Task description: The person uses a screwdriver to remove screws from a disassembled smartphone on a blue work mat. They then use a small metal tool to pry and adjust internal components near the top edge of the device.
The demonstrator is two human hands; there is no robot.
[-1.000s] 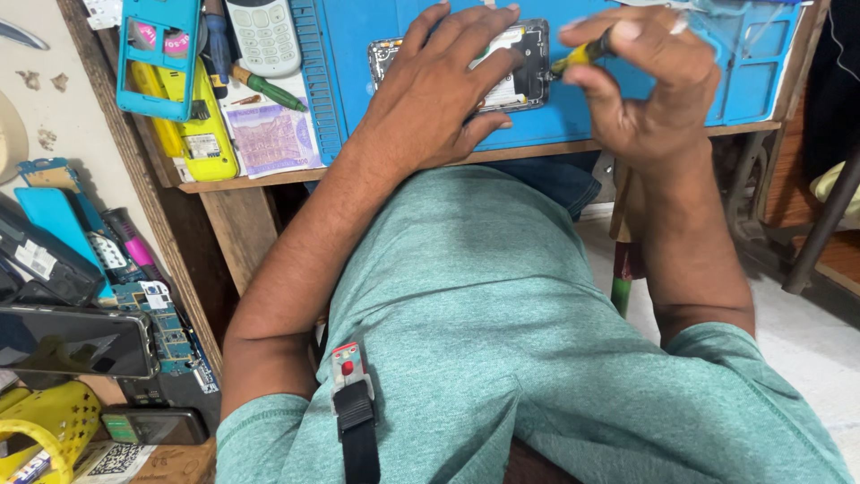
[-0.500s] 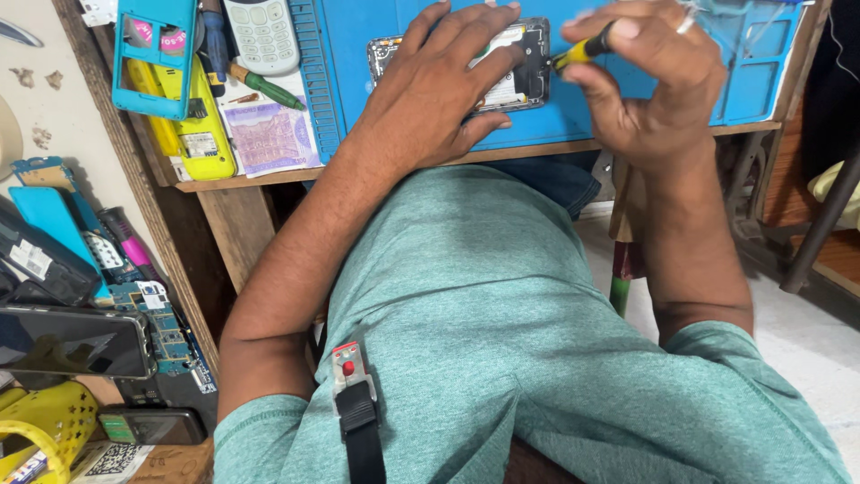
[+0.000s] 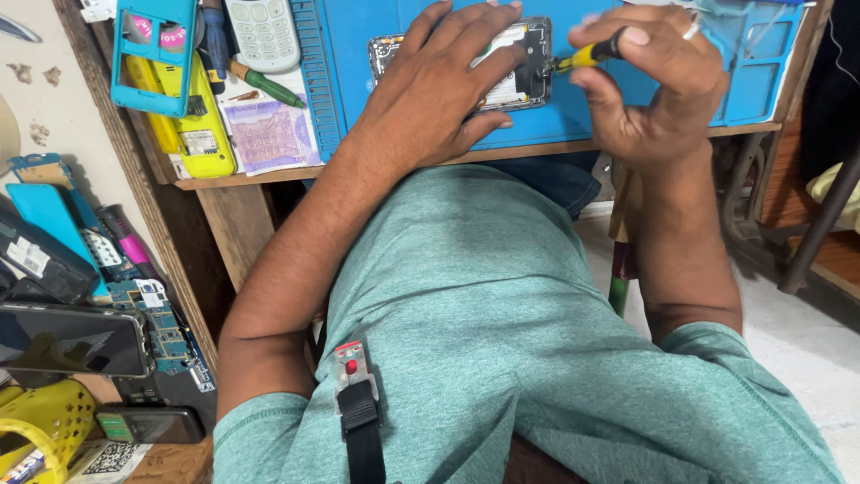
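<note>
An opened phone [image 3: 524,67] with its back off lies on a blue work mat [image 3: 555,116] at the desk's front edge. My left hand [image 3: 439,90] lies flat over the phone and presses it to the mat. My right hand [image 3: 658,85] pinches a small screwdriver with a yellow and black handle [image 3: 587,56]. Its tip meets the phone's right edge.
Left of the mat lie a white keypad phone [image 3: 262,31], a turquoise phone frame [image 3: 152,54], a yellow phone shell [image 3: 193,134], a banknote [image 3: 269,134] and a green-handled tool [image 3: 264,85]. A lower shelf at left holds circuit boards [image 3: 157,323] and dark phones [image 3: 72,339].
The view has tipped slightly. Both hands stay on the phone, and the right hand with the screwdriver has shifted a little at the phone's right edge.
</note>
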